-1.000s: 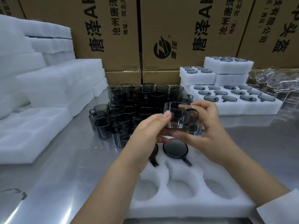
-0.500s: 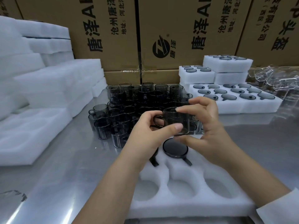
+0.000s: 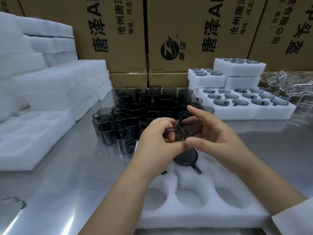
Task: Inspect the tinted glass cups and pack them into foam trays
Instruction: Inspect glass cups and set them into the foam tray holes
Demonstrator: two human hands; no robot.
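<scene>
A wall of cardboard boxes (image 3: 186,31) closes the back of a steel table (image 3: 67,184). Foam stacks (image 3: 50,85) line its left edge, filled trays (image 3: 254,112) its right, leaving bare metal front left. Tinted cups (image 3: 135,112) crowd mid-table. Nearest, a foam tray (image 3: 194,217) holds one packed cup (image 3: 185,157) and open pockets along its near edge. Above its far edge, the left hand (image 3: 157,139) pinches the held cup (image 3: 189,128) by its handle; the right hand (image 3: 218,133) curls fingers round its wall.

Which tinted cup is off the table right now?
The cup held between the left hand and right hand, above the near foam tray; the other loose cups stand clustered on the table behind it.
</scene>
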